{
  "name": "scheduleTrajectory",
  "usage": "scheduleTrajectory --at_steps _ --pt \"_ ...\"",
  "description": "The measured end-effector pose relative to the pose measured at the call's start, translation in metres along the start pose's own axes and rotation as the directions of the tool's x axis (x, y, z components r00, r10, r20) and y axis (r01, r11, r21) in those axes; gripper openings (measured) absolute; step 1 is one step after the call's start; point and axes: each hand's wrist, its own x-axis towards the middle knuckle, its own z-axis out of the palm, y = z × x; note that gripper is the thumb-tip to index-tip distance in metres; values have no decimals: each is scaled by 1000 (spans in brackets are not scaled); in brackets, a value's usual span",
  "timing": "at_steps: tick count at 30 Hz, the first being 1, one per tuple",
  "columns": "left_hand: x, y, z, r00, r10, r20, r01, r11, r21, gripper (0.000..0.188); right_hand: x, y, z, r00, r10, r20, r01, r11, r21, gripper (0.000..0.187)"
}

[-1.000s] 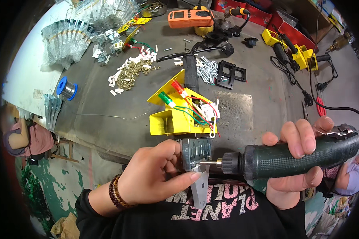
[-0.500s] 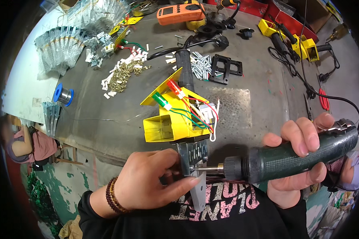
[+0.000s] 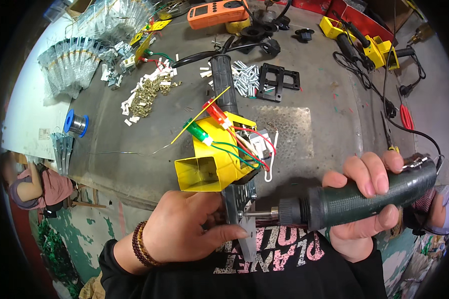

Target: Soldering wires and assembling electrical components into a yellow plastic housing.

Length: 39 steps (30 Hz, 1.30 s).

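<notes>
My left hand [image 3: 187, 226] is closed around a slotted grey metal plate [image 3: 248, 244] in front of my chest. The plate joins the underside of a yellow metal housing [image 3: 204, 149] with an open square end. A red indicator light [image 3: 217, 115] and a green one [image 3: 198, 132] stick out by its thin yellow panel, trailing red, green and white wires. The housing's black ribbed handle [image 3: 223, 74] points away from me. My right hand [image 3: 366, 177] grips a dark green electric screwdriver [image 3: 341, 207] held sideways, its bit at a screw on the plate; my left fingertips are partly hidden behind the plate.
Brass nuts [image 3: 152, 94] and white sleeves lie left of the handle; screws [image 3: 247, 77] and black frames [image 3: 279, 82] lie right. A solder spool [image 3: 77, 123], orange meter [image 3: 217, 13] and red-handled tool [image 3: 406, 117] surround them. A person [image 3: 35, 189] sits at left.
The yellow housing has tipped toward me and a little left, so its square opening shows more. Its thin panel now appears edge-on. The screwdriver has shifted slightly left and stays at the screw.
</notes>
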Motion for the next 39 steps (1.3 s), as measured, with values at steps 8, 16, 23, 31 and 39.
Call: scheduleTrajectory --at_steps 8,16,23,31,39 --pt "-2 -21 13 993 114 -12 -114 987 -112 37 -2 -3 -11 999 5 35 -6 1000 22 60" --pt "-1 -27 22 996 86 -7 -84 947 -310 31 -6 -2 -21 1000 24 -16 -22 997 72 60" --pt "1 -31 25 997 72 3 -66 928 -367 18 -7 1 -33 999 35 -14 -33 991 126 65" --pt "-1 -29 22 992 116 -54 -124 973 -196 9 -6 -1 -36 998 49 -36 -44 990 134 72" --pt "6 -43 14 966 117 -230 -17 919 395 24 -13 -12 -47 983 -13 -183 10 1000 -19 71"
